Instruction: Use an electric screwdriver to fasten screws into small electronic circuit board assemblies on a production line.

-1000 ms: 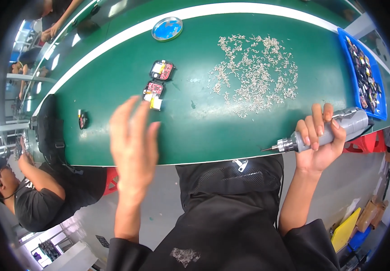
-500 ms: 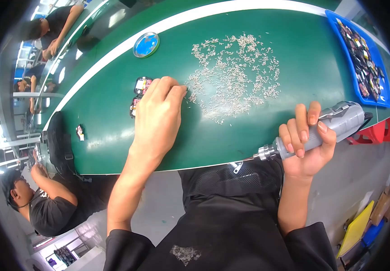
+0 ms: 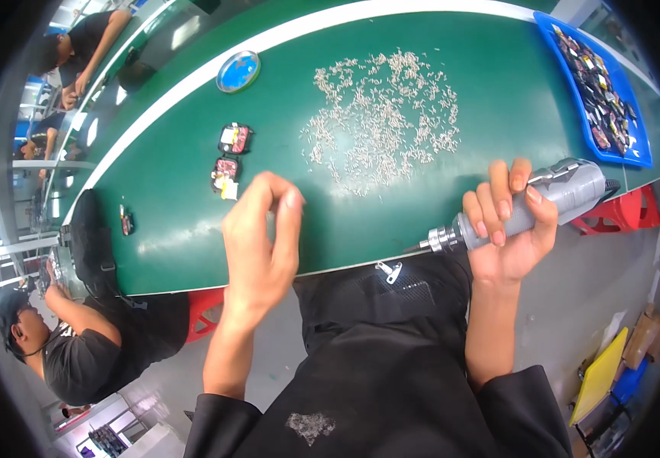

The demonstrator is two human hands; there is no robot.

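Observation:
My right hand (image 3: 509,217) is wrapped round a grey electric screwdriver (image 3: 555,204), its bit (image 3: 419,246) pointing left by the table's near edge. My left hand (image 3: 261,244) is raised near that edge, thumb and forefinger pinched together. Whatever sits between those fingertips, if anything, is too small to make out. Beyond it lie two small black-cased parts, a farther one (image 3: 235,139) and a nearer one (image 3: 225,174), both with reddish insides and pale labels. Many tiny silver screw-like pieces (image 3: 383,126) are spread over the green table (image 3: 498,84), right of these parts.
A round tin with blue inside (image 3: 238,72) stands at the far left. At far right, a blue tray (image 3: 643,158) holds many similar parts. One small dark part (image 3: 127,221) lies at left. A person (image 3: 85,343) sits left; red stools (image 3: 628,210) stand below the table.
My left hand has drawn back from the scattered pieces toward me, uncovering the two black-cased parts. The right hand still grips the screwdriver. The whole view has shifted slightly.

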